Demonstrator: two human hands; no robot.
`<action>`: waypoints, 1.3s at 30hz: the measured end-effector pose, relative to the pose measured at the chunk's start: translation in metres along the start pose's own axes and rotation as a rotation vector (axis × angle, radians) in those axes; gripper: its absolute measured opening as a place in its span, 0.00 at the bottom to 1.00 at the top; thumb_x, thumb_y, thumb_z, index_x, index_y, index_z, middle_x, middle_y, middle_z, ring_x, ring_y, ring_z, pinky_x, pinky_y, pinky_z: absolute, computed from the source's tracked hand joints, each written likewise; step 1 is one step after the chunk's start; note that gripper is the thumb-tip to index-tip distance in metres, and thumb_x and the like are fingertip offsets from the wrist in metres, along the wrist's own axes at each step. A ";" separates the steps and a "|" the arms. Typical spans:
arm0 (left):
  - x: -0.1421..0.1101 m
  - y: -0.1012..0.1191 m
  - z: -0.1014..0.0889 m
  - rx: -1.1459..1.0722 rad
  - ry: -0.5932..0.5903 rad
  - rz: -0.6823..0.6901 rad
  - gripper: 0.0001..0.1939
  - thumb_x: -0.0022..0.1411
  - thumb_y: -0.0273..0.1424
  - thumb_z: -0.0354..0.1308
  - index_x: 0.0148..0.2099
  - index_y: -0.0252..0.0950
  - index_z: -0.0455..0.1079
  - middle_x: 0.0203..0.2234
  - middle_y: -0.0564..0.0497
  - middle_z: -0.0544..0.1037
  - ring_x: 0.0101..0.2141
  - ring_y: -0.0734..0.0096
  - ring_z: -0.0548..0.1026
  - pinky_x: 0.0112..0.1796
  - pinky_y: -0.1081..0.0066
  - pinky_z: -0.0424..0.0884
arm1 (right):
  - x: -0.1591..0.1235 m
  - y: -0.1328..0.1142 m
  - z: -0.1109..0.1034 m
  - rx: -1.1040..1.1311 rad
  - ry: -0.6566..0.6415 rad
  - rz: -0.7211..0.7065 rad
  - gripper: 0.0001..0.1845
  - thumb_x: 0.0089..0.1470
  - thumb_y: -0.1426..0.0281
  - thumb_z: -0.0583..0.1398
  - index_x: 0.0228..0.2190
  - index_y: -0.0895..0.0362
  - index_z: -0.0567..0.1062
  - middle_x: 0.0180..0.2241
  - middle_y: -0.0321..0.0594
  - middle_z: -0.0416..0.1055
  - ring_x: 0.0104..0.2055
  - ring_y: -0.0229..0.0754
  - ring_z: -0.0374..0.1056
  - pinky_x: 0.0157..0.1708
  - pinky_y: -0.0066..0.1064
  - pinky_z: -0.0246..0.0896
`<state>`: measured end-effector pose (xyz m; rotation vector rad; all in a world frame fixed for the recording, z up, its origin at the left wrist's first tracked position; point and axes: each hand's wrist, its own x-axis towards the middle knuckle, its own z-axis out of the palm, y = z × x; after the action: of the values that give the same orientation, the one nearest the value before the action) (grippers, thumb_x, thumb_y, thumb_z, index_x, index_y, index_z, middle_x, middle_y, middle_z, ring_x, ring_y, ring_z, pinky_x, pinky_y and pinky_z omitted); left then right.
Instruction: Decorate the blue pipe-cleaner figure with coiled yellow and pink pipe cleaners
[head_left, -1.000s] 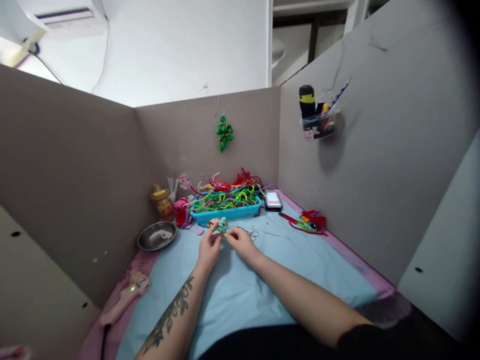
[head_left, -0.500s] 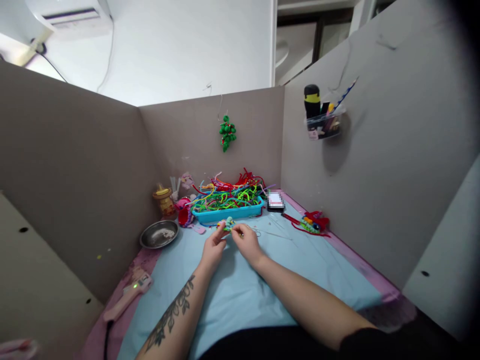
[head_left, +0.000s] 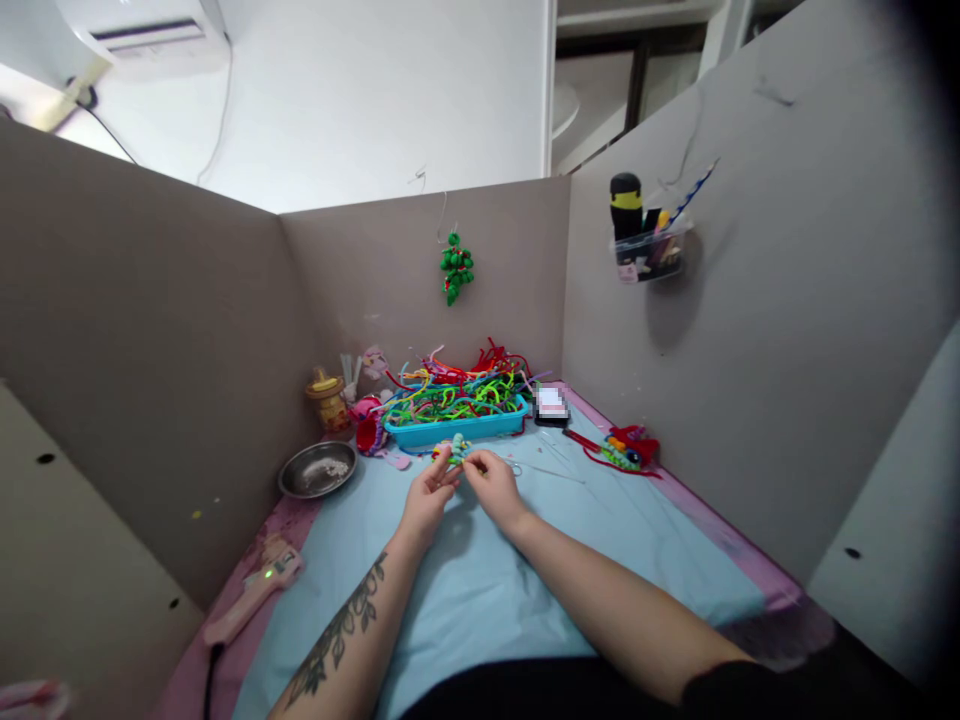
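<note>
Both hands meet above the middle of the table, around a small pipe-cleaner figure (head_left: 458, 446) in light teal, with bits of yellow, red and green. My left hand (head_left: 430, 492) grips it from the left between thumb and fingers. From the right, my right hand (head_left: 491, 484) is closed in a pinch at its lower edge, and the fingertips partly hide it. Just behind stands a blue tray (head_left: 457, 432) heaped with pipe cleaners (head_left: 465, 392) in green, red, yellow and other colours. Scissors (head_left: 515, 468) lie beside my right hand.
A metal bowl (head_left: 318, 470) with small white pieces and a pink glue gun (head_left: 255, 597) are on the left. A colourful pipe-cleaner piece (head_left: 630, 450) lies at right. Grey panels (head_left: 420, 260) enclose the table, with a clear holder (head_left: 649, 255) on the right one.
The left fingers have shifted slightly and spread a little around the figure. Both hands otherwise stay in place, and the view has moved very slightly.
</note>
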<state>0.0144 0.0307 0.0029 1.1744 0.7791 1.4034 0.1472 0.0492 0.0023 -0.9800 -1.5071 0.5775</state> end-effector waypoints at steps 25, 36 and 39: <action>-0.003 0.002 0.003 -0.083 0.026 -0.053 0.34 0.43 0.23 0.64 0.56 0.38 0.65 0.56 0.42 0.65 0.52 0.55 0.68 0.50 0.61 0.65 | 0.000 -0.002 -0.003 -0.072 0.049 -0.080 0.07 0.50 0.71 0.53 0.25 0.56 0.70 0.28 0.39 0.68 0.32 0.41 0.63 0.34 0.31 0.58; -0.001 -0.002 0.002 0.009 -0.004 0.023 0.36 0.40 0.17 0.56 0.55 0.38 0.66 0.56 0.46 0.65 0.55 0.59 0.64 0.57 0.60 0.55 | 0.004 0.001 0.002 0.152 -0.027 0.144 0.08 0.45 0.67 0.54 0.21 0.57 0.68 0.18 0.32 0.64 0.22 0.36 0.58 0.24 0.27 0.54; -0.003 0.001 0.004 0.094 -0.012 0.047 0.35 0.40 0.17 0.55 0.55 0.36 0.66 0.54 0.47 0.67 0.55 0.58 0.63 0.57 0.59 0.55 | 0.005 0.004 0.002 0.202 -0.085 0.229 0.08 0.43 0.67 0.55 0.17 0.57 0.65 0.15 0.30 0.59 0.19 0.34 0.55 0.21 0.26 0.51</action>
<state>0.0172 0.0269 0.0040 1.2795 0.8216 1.4100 0.1463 0.0563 0.0014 -0.9861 -1.3877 0.9269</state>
